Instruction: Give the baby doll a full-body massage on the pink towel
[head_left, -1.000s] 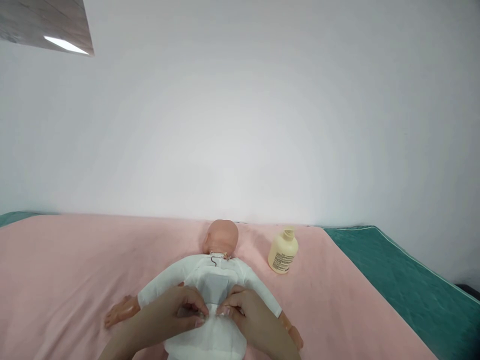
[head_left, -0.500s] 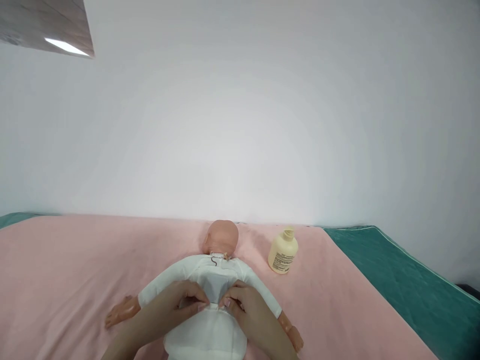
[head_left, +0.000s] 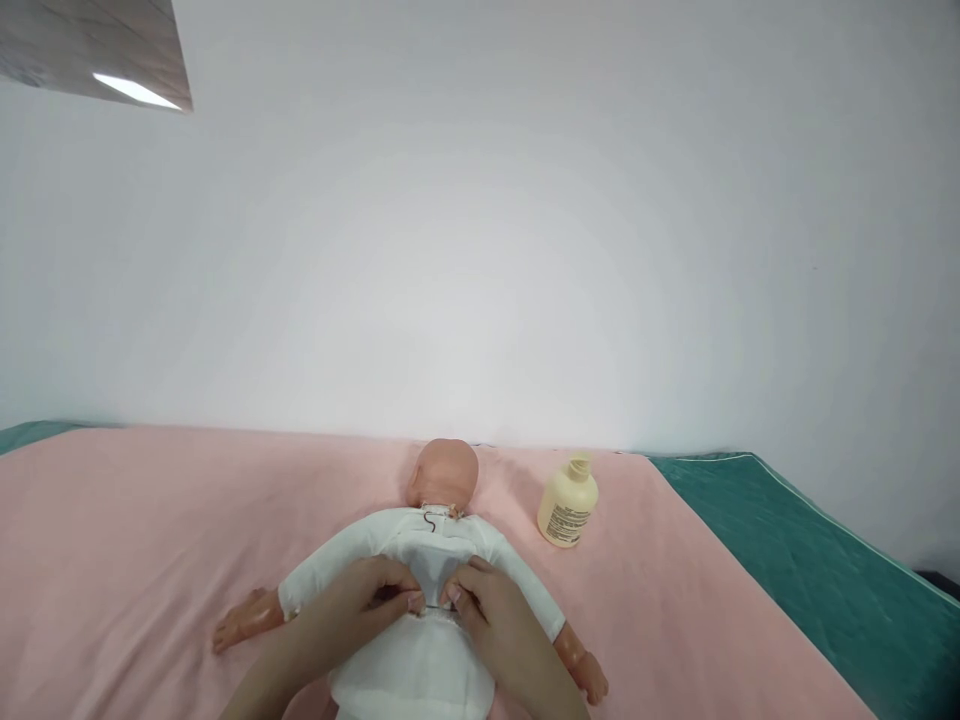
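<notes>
A baby doll (head_left: 444, 475) lies on the bed, its head toward the wall and its arms spread out to the sides. White cloth clothing (head_left: 416, 665) covers its torso and arms. My left hand (head_left: 386, 592) pinches the white cloth at the middle of the torso, thumb against the fingers. Just to its right, my right hand (head_left: 478, 600) pinches the same cloth, a small gap away. A greyish patch shows on the torso between and above my hands. A dark thin cord lies near the neck.
A cream pump bottle (head_left: 568, 505) stands right of the doll's head. Pink cloth (head_left: 135, 540) covers most of the bed, with a green sheet (head_left: 810, 540) along the right. A white wall (head_left: 480, 250) rises behind. A glossy panel (head_left: 90, 50) juts in at top left.
Both hands stay pinched on the cloth at the torso, with the left fingertips moved slightly right. The whole view has shifted very slightly.
</notes>
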